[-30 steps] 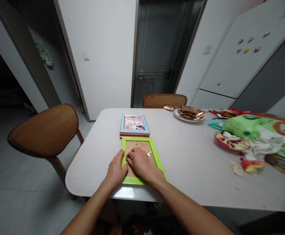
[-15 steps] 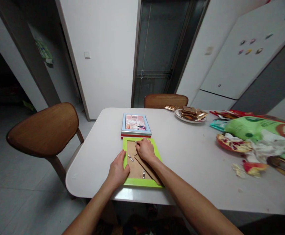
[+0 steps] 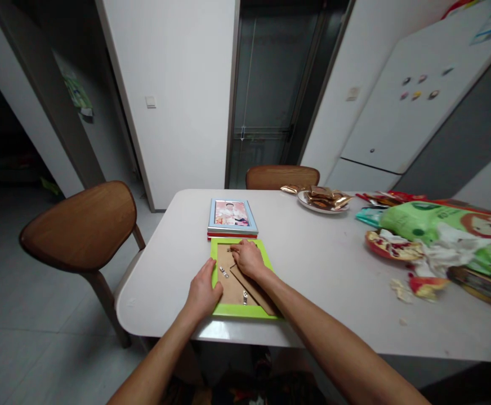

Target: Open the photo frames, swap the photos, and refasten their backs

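A lime-green picture frame (image 3: 266, 253) lies back side up near the table's front edge. Its brown backing board (image 3: 230, 289) carries a cardboard stand leg (image 3: 251, 289) slanting to the lower right and small metal clips (image 3: 245, 298). My left hand (image 3: 203, 289) grips the frame's left edge, thumb on the border and fingers along the side. At the top of the backing, my right hand (image 3: 248, 259) has its fingertips pinched at a metal clip (image 3: 230, 250). Behind lies a light-blue framed photo (image 3: 251, 216), stacked on a red frame (image 3: 214, 236).
Wrapped snacks (image 3: 324, 197) sit on a plate (image 3: 307, 202) at the back. To the right are a green bag (image 3: 418, 219), opened fruit (image 3: 391, 247), crumpled tissue (image 3: 450, 253) and peel scraps (image 3: 427, 286). One wooden chair (image 3: 80, 225) stands left, another chair (image 3: 282, 178) behind the table.
The view has shifted slightly. My right fingertips have moved a little at the top clip, and more of it shows. My left hand stays on the frame's edge.
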